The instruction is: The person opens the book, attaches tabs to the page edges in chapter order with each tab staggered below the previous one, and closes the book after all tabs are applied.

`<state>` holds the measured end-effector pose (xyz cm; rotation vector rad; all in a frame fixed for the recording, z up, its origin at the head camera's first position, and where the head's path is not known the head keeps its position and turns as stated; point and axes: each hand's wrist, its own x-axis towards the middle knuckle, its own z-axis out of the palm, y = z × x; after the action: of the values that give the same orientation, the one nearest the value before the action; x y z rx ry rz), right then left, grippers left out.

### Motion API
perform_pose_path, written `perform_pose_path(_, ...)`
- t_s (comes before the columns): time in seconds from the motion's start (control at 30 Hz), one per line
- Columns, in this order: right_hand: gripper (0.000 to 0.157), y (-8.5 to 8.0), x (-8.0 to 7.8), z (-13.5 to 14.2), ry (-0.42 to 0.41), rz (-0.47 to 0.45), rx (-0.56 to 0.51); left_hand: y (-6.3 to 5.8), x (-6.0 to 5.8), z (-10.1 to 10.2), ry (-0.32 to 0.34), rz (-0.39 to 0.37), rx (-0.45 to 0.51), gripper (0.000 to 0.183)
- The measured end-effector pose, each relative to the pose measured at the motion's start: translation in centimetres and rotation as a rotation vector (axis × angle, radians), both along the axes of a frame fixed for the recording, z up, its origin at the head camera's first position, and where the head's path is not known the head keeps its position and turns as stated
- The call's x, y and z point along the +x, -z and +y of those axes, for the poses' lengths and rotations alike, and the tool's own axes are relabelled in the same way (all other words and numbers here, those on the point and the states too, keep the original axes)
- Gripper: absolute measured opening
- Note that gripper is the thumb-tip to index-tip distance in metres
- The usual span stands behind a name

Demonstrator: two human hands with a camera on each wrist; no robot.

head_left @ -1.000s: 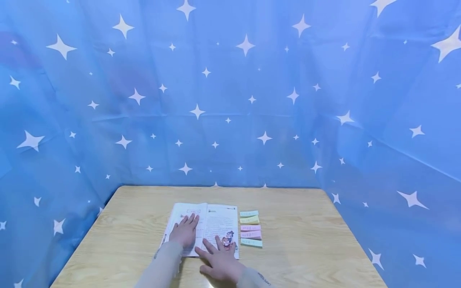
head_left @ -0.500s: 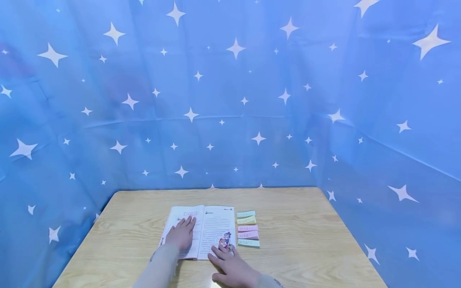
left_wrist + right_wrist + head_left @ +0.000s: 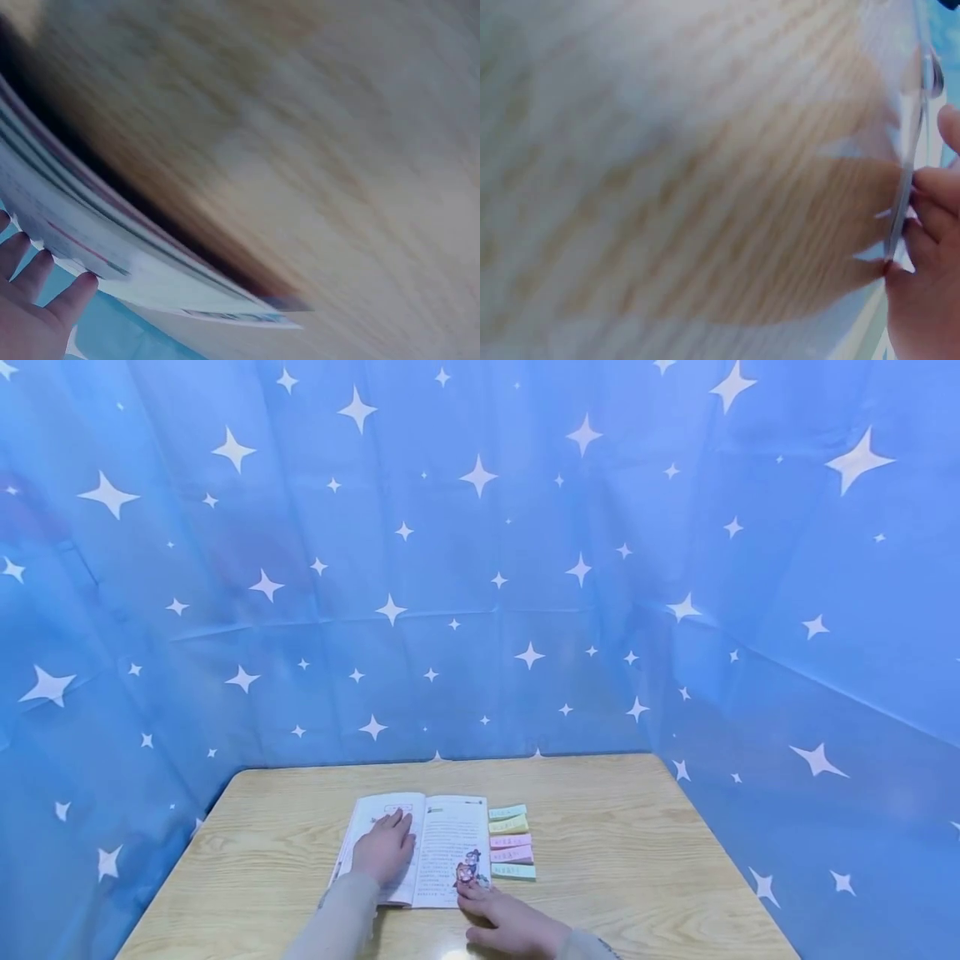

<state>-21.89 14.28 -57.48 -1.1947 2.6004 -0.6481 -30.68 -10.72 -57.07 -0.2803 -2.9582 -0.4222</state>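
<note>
An open book [image 3: 442, 835] lies on the table, with printed text and a small cartoon on its right page. My left hand [image 3: 384, 853] rests flat on the left page, fingers extended toward the top. In the left wrist view, that hand [image 3: 34, 315] spreads over the page above the thick stack of sheets. My right hand [image 3: 513, 920] is at the book's lower right corner, fingertips touching beside the cartoon. The right wrist view has the fingertips of this hand [image 3: 926, 262] right at the book's thin edge. Colored paper strips [image 3: 512, 843] with handwriting lie just right of the book.
The wooden table [image 3: 637, 860] extends on both sides of the book. A blue curtain [image 3: 480, 560] with white stars hangs behind and along the sides.
My right hand has slid from the right page's lower left to its lower right corner. The left hand stays on the left page. The head view has shifted slightly.
</note>
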Motion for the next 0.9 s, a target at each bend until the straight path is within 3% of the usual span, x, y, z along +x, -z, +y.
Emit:
perform_pose_path(0.17, 0.050, 0.0, -0.5, 0.7, 0.005, -0.038, -0.030, -0.4, -0.5, 0.8, 0.010, 0.019, -0.047, 0.045)
perform_pose_path(0.5, 0.044, -0.3, -1.1, -0.2, -0.060, 0.071, -0.058, -0.9, -0.9, 1.5, 0.032, 0.009, -0.103, 0.043)
perform_pose_path(0.9, 0.042, 0.6, -1.2, 1.0, -0.010, -0.025, -0.182, -3.1, -1.9, 4.8, 0.094, 0.004, -0.076, 0.041)
